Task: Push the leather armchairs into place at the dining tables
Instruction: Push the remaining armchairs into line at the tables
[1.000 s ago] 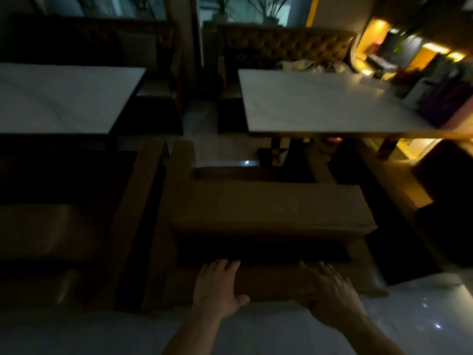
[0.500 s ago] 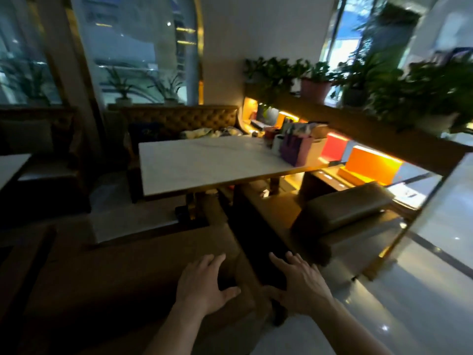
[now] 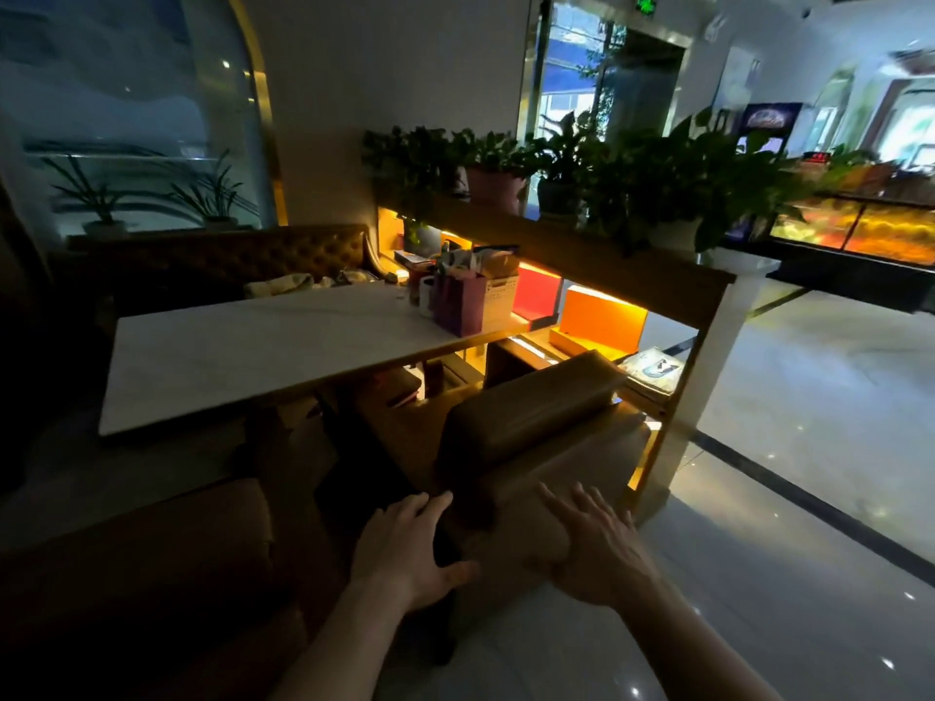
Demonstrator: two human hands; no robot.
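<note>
- Since half a second back: view swung right, both hands shifted off the dim brown leather armchair at lower left [image 3: 152, 574] and onto the tan leather armchair with a padded back cushion [image 3: 531, 427] at the table's right end.
- Left hand [image 3: 405, 543]: fingers straight and together, laid over the near left corner of the tan armchair's back, thumb spread out below — pressing, not gripping.
- Right hand [image 3: 592, 543]: fingers spread wide, palm flat against the rear face of the backrest; nothing held.
- Tan armchair: stands at an angle to the white marble-topped rectangular dining table [image 3: 253, 356], seat front partly beneath the table edge, back well clear of it; just beside the wooden plant shelf with lit orange niches [image 3: 582, 255] on its right.
- Brown armchair: near the table's left portion, mostly in shadow; seating against the table cannot be told.
- Progress, judged: roughly midway at this table — one chair apparently dealt with, the tan one under contact but not yet squared or driven home.
- Remaining, judged: straighten the tan armchair, push it forward under the table edge; watch clearance at the shelf post.
- Purple paper bag [image 3: 460, 308] and small items at the table's far right end, untouched.
</note>
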